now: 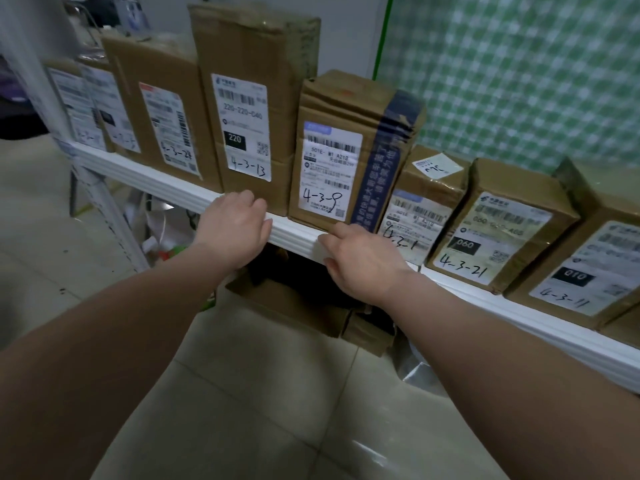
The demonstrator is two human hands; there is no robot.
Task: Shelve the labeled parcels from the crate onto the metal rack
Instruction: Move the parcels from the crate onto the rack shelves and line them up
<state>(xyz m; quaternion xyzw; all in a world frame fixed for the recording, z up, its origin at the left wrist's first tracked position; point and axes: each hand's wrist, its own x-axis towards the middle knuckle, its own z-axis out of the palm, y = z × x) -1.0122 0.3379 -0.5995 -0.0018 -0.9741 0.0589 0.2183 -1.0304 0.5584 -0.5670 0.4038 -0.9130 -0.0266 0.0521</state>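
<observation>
White metal rack shelf (156, 176), pale tiled floor (277, 410), perhaps green-checked wall (519, 81).

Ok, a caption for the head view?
Left hand and right hand at white metal shelf edge, before brown cardboard parcel 4-3-9.

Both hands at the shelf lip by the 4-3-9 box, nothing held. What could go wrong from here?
1. The brown cardboard parcel marked 4-3-9 stands right at the front lip of the white metal shelf. The right hand, with fingertips at the parcel's lower edge, might drag it off.
2. The tall brown cardboard parcel marked 4-3-13 stands on end just behind the left hand. A bump could tip it forward.
</observation>
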